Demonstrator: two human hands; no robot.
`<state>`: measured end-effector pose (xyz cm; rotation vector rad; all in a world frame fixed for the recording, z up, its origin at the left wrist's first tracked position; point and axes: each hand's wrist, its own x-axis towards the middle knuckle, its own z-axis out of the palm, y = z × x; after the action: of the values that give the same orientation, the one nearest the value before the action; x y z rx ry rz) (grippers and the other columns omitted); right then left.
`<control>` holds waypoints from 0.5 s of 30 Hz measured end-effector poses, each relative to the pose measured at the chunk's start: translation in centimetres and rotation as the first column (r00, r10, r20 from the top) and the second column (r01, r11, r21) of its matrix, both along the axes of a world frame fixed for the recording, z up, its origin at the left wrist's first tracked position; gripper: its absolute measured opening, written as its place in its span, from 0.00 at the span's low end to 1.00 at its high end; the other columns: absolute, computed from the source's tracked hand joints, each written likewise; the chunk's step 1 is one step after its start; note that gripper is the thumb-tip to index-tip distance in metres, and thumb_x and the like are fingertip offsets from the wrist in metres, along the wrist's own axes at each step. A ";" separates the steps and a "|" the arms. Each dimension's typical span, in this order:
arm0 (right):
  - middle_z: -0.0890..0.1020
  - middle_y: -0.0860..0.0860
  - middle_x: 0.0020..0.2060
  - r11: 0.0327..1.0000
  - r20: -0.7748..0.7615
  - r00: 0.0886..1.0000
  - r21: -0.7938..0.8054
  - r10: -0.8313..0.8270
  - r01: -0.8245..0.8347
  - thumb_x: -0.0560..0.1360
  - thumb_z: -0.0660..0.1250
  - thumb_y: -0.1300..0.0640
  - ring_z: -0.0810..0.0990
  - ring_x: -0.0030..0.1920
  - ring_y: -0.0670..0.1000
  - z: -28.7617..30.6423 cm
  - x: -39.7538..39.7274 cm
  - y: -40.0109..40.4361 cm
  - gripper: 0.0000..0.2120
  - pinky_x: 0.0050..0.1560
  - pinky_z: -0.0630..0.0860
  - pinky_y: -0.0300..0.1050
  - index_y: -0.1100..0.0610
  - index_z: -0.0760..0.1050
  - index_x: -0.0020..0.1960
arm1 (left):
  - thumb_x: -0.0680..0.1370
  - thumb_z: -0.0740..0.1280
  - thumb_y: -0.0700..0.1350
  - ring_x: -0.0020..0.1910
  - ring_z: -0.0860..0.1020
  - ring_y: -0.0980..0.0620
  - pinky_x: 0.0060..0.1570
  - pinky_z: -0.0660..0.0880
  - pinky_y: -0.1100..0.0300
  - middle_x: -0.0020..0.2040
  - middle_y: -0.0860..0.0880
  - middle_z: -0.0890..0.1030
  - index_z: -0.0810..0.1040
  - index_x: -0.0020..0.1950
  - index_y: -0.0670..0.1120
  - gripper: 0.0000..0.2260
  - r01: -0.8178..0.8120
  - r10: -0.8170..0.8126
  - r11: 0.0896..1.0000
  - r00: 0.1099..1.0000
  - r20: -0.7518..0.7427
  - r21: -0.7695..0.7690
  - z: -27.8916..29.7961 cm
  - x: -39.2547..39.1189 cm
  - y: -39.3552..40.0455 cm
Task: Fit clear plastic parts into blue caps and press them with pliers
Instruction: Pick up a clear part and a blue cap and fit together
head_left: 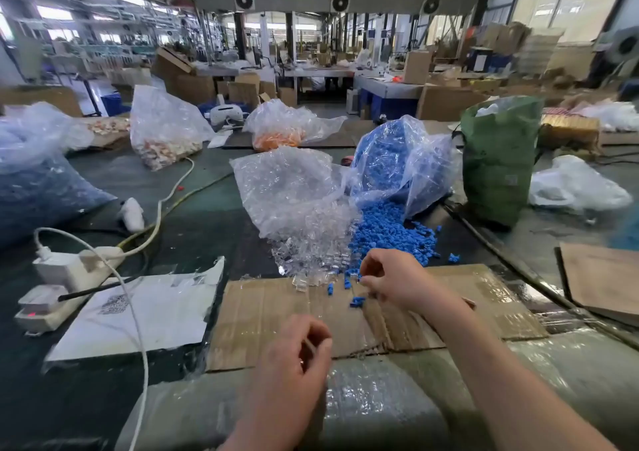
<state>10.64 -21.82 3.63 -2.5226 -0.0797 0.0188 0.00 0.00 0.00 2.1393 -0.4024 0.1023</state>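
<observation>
Right hand (390, 279) reaches with curled fingers into the spilled pile of small blue plastic caps (387, 239), can't tell if it's gripping one, while left hand (297, 350) pinches something tiny and unclear over the flattened brown cardboard sheet (262, 312).

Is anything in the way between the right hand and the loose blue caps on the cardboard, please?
Nothing visible is. The right hand hovers over the cardboard right at the scattered blue caps, its fingers pointing down towards them, with only bare cardboard around them. The clear parts lie just to the left, not between.
</observation>
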 end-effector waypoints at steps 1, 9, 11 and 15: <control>0.82 0.46 0.40 0.997 -0.025 0.999 -0.073 0.028 -0.030 0.77 0.72 0.55 0.79 0.35 0.43 0.1 0.4 -0.1 0.05 0.36 0.73 0.37 0.50 0.76 0.47 | 0.81 0.65 0.48 0.40 0.80 0.61 0.42 0.80 0.64 0.43 0.58 0.78 0.72 0.46 0.58 0.05 -0.060 0.059 0.998 0.998 0.037 0.025 0.0 1.7 -0.5; 0.84 0.50 0.48 0.923 -0.159 0.969 -0.306 0.191 -0.232 0.78 0.72 0.55 0.81 0.49 0.50 0.2 1.6 0.8 0.09 0.51 0.77 0.43 0.55 0.83 0.57 | 0.82 0.62 0.48 0.38 0.72 0.57 0.29 0.63 0.67 0.59 0.50 0.66 0.68 0.69 0.51 0.15 -0.253 0.226 0.862 0.967 0.115 0.439 -0.3 12.9 -1.2; 0.85 0.52 0.50 0.906 -0.153 0.966 -0.341 0.209 -0.251 0.78 0.71 0.55 0.82 0.50 0.52 0.1 1.7 1.2 0.08 0.52 0.78 0.45 0.56 0.83 0.55 | 0.82 0.62 0.49 0.41 0.71 0.57 0.31 0.62 0.68 0.58 0.50 0.67 0.70 0.68 0.50 0.15 -0.232 0.215 0.861 0.973 0.089 0.453 -0.5 13.7 -1.3; 0.83 0.55 0.51 0.858 -0.128 0.963 -0.439 0.236 -0.268 0.78 0.68 0.56 0.81 0.52 0.56 -0.6 1.7 2.0 0.06 0.53 0.78 0.50 0.57 0.78 0.52 | 0.82 0.65 0.51 0.40 0.73 0.58 0.35 0.68 0.68 0.55 0.52 0.67 0.74 0.61 0.50 0.10 -0.258 0.240 0.873 0.966 0.098 0.413 -1.1 14.0 -1.0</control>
<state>12.35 -19.83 3.01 -2.9568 -0.4254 0.2604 14.02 -1.05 -1.08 2.6194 -0.1780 0.2264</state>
